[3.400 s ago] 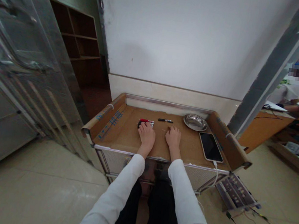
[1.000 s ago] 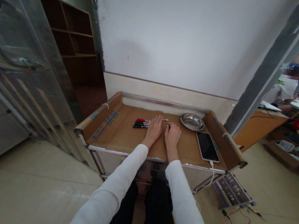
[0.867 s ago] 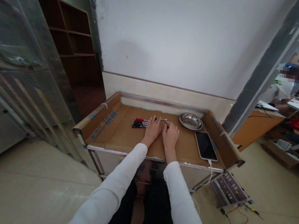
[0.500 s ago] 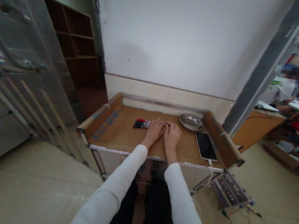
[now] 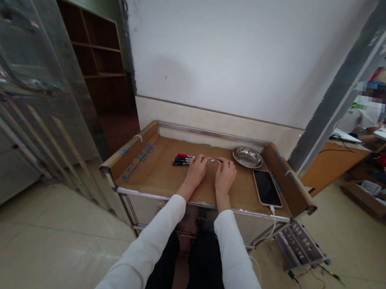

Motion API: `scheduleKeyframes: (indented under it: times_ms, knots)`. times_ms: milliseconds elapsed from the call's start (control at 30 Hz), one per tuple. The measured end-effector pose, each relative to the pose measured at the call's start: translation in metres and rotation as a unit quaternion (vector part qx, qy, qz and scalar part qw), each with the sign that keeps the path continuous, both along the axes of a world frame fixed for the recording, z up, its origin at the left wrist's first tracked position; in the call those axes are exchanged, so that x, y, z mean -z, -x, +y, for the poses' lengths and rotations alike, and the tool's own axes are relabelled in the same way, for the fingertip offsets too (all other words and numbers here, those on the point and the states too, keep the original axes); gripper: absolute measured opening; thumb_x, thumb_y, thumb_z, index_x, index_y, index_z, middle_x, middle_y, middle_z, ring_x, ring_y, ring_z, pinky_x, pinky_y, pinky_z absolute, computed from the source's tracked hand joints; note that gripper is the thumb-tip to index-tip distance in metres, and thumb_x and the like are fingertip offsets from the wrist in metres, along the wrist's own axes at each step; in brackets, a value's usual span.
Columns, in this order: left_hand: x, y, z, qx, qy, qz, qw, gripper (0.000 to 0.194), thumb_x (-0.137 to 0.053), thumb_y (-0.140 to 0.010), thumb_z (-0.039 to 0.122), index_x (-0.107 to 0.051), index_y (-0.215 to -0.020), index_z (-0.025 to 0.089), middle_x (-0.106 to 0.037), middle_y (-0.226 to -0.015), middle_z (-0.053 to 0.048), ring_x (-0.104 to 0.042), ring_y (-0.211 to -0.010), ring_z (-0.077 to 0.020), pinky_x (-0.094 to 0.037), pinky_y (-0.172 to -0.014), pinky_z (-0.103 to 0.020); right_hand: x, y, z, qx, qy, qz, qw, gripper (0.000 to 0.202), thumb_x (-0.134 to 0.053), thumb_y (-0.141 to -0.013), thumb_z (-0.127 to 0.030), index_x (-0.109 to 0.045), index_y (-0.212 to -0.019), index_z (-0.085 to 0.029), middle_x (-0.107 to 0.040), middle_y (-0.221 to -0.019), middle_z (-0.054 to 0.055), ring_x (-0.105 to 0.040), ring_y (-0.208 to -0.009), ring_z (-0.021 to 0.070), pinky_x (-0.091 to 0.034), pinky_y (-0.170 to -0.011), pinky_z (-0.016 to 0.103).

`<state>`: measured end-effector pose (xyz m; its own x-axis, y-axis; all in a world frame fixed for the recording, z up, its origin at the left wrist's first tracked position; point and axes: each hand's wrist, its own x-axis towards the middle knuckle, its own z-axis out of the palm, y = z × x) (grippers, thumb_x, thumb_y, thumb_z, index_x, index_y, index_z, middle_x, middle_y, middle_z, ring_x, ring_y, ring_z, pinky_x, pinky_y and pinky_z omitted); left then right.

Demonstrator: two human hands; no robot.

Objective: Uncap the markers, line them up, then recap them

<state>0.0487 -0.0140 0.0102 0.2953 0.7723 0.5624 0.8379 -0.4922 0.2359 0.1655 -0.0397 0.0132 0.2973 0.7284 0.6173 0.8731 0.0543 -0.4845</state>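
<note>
Several pens (image 5: 182, 160) with black and red ends lie side by side on the cardboard-covered table (image 5: 158, 178), just left of my left hand. My left hand (image 5: 197, 168) is closed on a pen part (image 5: 211, 160), whose light tip sticks out to the right. Across a small gap, my right hand (image 5: 225, 173) is closed on a small dark piece (image 5: 219, 160) that points left, perhaps a pen cap. The fingertips are partly hidden behind the backs of both hands.
A steel bowl (image 5: 247, 157) stands at the back right of the table. A phone (image 5: 267, 188) with a white cable lies at the right. Cardboard sides edge the table. An electrical box (image 5: 303, 247) and cables are on the floor; a person sits far right.
My hands have moved apart, my left hand leftward and my right hand slightly rightward. A gap now shows between the two held pieces.
</note>
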Motion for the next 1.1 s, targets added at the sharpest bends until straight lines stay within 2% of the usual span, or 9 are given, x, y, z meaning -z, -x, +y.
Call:
scheduleKeyframes:
  times_ms: [133,300,367,467,533,633,867,967,1100]
  knots:
    - [-0.003,0.001,-0.003,-0.016,-0.008,-0.02,1.0,0.03,-0.038,-0.096,0.023,-0.056,-0.121,0.022,-0.059,-0.114,-0.009,-0.054,-0.109,-0.0212,-0.036,-0.096,-0.036,0.0,0.0,0.0,-0.01,0.015,-0.009,1.0,0.029,-0.037,-0.097,-0.026,-0.064,-0.109,-0.022,-0.063,-0.108,0.008,-0.053,-0.097,0.0195,-0.032,-0.086,0.029]
    - [-0.004,0.001,-0.004,0.002,-0.005,-0.02,1.0,0.03,-0.036,-0.097,0.023,-0.055,-0.12,0.023,-0.06,-0.116,-0.008,-0.054,-0.112,-0.0193,-0.036,-0.098,-0.034,-0.004,0.002,-0.002,-0.03,0.031,-0.016,0.999,0.031,-0.038,-0.095,-0.023,-0.064,-0.112,-0.02,-0.065,-0.111,0.009,-0.055,-0.101,0.0201,-0.036,-0.091,0.031]
    - [-0.005,0.002,-0.005,0.006,-0.006,-0.024,1.0,0.03,-0.036,-0.097,0.021,-0.055,-0.12,0.022,-0.061,-0.115,-0.008,-0.055,-0.111,-0.0188,-0.036,-0.098,-0.034,-0.005,0.004,-0.003,-0.086,0.028,-0.017,0.996,0.038,-0.035,-0.094,-0.019,-0.057,-0.124,-0.02,-0.064,-0.119,0.01,-0.056,-0.105,0.0188,-0.038,-0.093,0.031]
    - [-0.005,0.003,-0.006,-0.006,-0.019,-0.063,0.998,0.029,-0.036,-0.097,0.02,-0.055,-0.12,0.019,-0.062,-0.114,-0.009,-0.056,-0.109,-0.0182,-0.038,-0.096,-0.033,-0.005,0.006,-0.004,-0.192,0.004,0.005,0.981,0.055,-0.032,-0.09,-0.013,-0.036,-0.144,-0.021,-0.056,-0.133,0.009,-0.055,-0.115,0.0156,-0.04,-0.098,0.029]
    - [-0.006,0.003,-0.009,-0.022,-0.036,-0.103,0.994,0.029,-0.036,-0.098,0.022,-0.054,-0.119,0.018,-0.063,-0.114,-0.009,-0.057,-0.108,-0.0177,-0.038,-0.095,-0.032,-0.002,0.007,-0.003,-0.244,-0.031,0.038,0.969,0.064,-0.033,-0.085,-0.01,-0.027,-0.148,-0.021,-0.049,-0.141,0.007,-0.05,-0.124,0.0148,-0.039,-0.102,0.029]
    - [-0.007,0.004,-0.013,-0.059,-0.049,-0.15,0.986,0.028,-0.036,-0.098,0.026,-0.055,-0.116,0.017,-0.064,-0.113,-0.009,-0.057,-0.107,-0.0183,-0.039,-0.093,-0.032,0.006,0.005,0.003,-0.291,-0.077,0.091,0.949,0.071,-0.036,-0.08,-0.007,-0.026,-0.149,-0.022,-0.041,-0.147,0.006,-0.046,-0.129,0.0147,-0.038,-0.106,0.031]
    - [-0.012,0.009,-0.02,-0.269,-0.007,-0.163,0.949,0.027,-0.037,-0.096,0.028,-0.057,-0.11,0.017,-0.062,-0.109,-0.012,-0.055,-0.105,-0.025,-0.041,-0.089,-0.038,0.022,0.0,0.016,-0.235,-0.018,0.092,0.967,0.062,-0.039,-0.081,-0.008,-0.039,-0.142,-0.017,-0.051,-0.138,0.01,-0.047,-0.126,0.0182,-0.037,-0.109,0.038]
    - [-0.013,0.008,-0.023,-0.314,0.022,-0.118,0.942,0.025,-0.036,-0.096,0.025,-0.055,-0.11,0.017,-0.059,-0.111,-0.012,-0.053,-0.105,-0.0267,-0.042,-0.088,-0.039,0.026,0.0,0.019,-0.229,-0.003,0.075,0.971,0.061,-0.039,-0.081,-0.008,-0.04,-0.141,-0.016,-0.05,-0.139,0.011,-0.046,-0.127,0.0179,-0.036,-0.11,0.037]
    - [-0.01,0.007,-0.024,-0.336,0.052,-0.063,0.938,0.029,-0.028,-0.096,0.018,-0.054,-0.109,0.014,-0.057,-0.111,-0.014,-0.053,-0.103,-0.0261,-0.042,-0.087,-0.039,0.031,0.0,0.023,-0.211,0.01,0.06,0.976,0.061,-0.039,-0.08,-0.008,-0.04,-0.14,-0.012,-0.048,-0.14,0.013,-0.044,-0.13,0.0185,-0.034,-0.112,0.038]
